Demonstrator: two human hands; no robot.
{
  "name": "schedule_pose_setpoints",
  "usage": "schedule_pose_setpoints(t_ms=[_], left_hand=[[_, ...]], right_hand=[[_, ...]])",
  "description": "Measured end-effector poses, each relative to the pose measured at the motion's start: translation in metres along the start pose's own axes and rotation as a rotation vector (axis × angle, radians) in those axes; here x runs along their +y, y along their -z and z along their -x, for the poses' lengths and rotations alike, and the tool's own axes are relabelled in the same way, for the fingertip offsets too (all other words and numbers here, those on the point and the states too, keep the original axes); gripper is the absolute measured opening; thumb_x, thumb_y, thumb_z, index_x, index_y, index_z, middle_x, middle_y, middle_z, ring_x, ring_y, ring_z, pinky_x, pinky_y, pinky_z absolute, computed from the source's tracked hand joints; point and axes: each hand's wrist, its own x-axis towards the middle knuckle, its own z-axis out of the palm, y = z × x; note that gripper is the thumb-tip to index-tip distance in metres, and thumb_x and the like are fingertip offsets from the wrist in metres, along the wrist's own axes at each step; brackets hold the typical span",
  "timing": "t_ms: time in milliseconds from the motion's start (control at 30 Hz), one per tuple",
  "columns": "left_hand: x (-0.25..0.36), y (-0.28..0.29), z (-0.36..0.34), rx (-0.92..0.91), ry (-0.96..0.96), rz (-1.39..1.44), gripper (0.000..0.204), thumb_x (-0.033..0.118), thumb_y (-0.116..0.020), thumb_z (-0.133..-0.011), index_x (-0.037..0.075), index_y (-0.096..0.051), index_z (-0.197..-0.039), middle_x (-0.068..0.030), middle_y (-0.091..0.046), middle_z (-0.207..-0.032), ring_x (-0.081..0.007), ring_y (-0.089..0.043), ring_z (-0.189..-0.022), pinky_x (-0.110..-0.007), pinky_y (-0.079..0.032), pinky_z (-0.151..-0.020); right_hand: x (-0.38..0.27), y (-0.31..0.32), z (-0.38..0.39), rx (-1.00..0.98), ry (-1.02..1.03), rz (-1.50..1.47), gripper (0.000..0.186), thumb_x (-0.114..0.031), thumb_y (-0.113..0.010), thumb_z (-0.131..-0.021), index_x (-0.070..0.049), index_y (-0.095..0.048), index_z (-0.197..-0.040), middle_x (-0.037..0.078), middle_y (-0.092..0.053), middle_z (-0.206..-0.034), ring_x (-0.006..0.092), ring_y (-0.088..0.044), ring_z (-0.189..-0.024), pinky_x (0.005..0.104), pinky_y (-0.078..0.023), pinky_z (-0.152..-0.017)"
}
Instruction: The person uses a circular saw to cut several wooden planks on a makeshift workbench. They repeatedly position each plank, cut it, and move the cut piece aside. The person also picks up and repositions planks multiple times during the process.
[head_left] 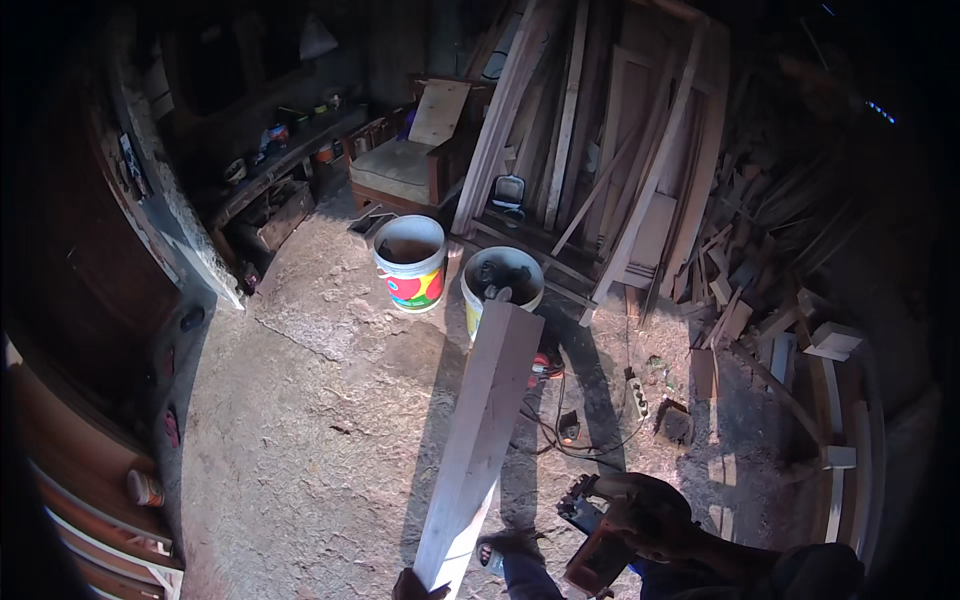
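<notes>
Apparent positioning step: a long, pale, squared wooden beam (482, 420), at centre to lower centre, is clasped at its near end by the left hand (413, 587); a dark-and-orange handheld power tool (598, 560), lower right, is gripped by the right hand (648, 528). Steady beam support seems called for.

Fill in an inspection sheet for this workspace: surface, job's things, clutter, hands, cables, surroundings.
Surface: rough floor, partly sunlit, partly shadowed.
Job's things: long wooden beam, its far end in front of or on a bucket with dark contents, contact unclear; handheld tool, type unclear.
Clutter: heaped wood offcuts at right; second bucket with colourful label.
Hands: left hand at the beam's near end; right hand grips the tool.
Cables: dark cables loop across the floor near a power strip.
Surroundings: cushioned chair, leaning boards.
</notes>
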Motion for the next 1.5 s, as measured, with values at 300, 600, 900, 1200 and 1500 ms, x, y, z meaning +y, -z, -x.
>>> schedule_pose_setpoints(t_ms=[300, 600, 900, 1200, 1500], left_hand=[[0.361, 0.187, 0.012, 0.071, 0.115, 0.064, 0.104, 0.049, -0.091, -0.071, -0.005, -0.043, -0.147, -0.0256, -0.063, -0.135, -0.0347, -0.062, -0.125, -0.044, -0.052, -0.103], [0.579, 0.166, -0.042, -0.07, -0.307, 0.011, 0.101, 0.05, -0.096, -0.063, -0.005, -0.051, -0.136, -0.0256, -0.066, -0.125, -0.0339, -0.064, -0.115, -0.044, -0.051, -0.099], [0.756, 0.125, -0.12, -0.299, -0.83, -0.337, 0.096, 0.046, -0.094, -0.068, -0.004, -0.051, -0.137, -0.0245, -0.071, -0.116, -0.0365, -0.069, -0.11, -0.043, -0.055, -0.094], [0.991, -0.001, -0.041, -0.687, -1.374, -0.547, 0.07, 0.034, -0.089, -0.077, 0.0, -0.057, -0.129, -0.0214, -0.071, -0.113, -0.0345, -0.07, -0.104, -0.045, -0.056, -0.093], [1.143, -0.207, 0.156, -1.296, -1.691, -0.514, 0.066, 0.03, -0.092, -0.074, 0.003, -0.059, -0.125, -0.0158, -0.075, -0.109, -0.0273, -0.074, -0.1, -0.041, -0.057, -0.089]], right_hand=[[0.02, 0.164, 0.107, 0.453, 0.417, -0.021, 0.047, -0.02, -0.078, -0.092, -0.008, -0.062, -0.135, 0.015, -0.05, -0.15, 0.0285, -0.054, -0.137, 0.042, -0.043, -0.117], [0.145, 0.233, 0.211, 1.031, 0.175, -0.433, 0.06, -0.05, -0.074, -0.093, -0.017, -0.06, -0.14, 0.011, -0.069, -0.125, 0.0263, -0.067, -0.115, 0.0419, -0.05, -0.104], [0.119, 0.212, 0.342, 1.503, -0.156, -1.01, 0.055, -0.044, -0.075, -0.095, -0.003, -0.066, -0.128, 0.008, -0.071, -0.104, 0.0153, -0.065, -0.101, 0.0354, -0.051, -0.09], [0.177, 0.135, 0.409, 2.048, -0.295, -1.189, 0.06, -0.048, -0.076, -0.091, 0.003, -0.066, -0.121, 0.009, -0.07, -0.097, 0.0148, -0.064, -0.089, 0.0344, -0.052, -0.079], [0.225, 0.097, 0.469, 2.404, -0.384, -1.329, 0.044, -0.036, -0.073, -0.093, 0.0, -0.069, -0.119, 0.006, -0.072, -0.097, 0.0128, -0.066, -0.089, 0.0326, -0.053, -0.079]])
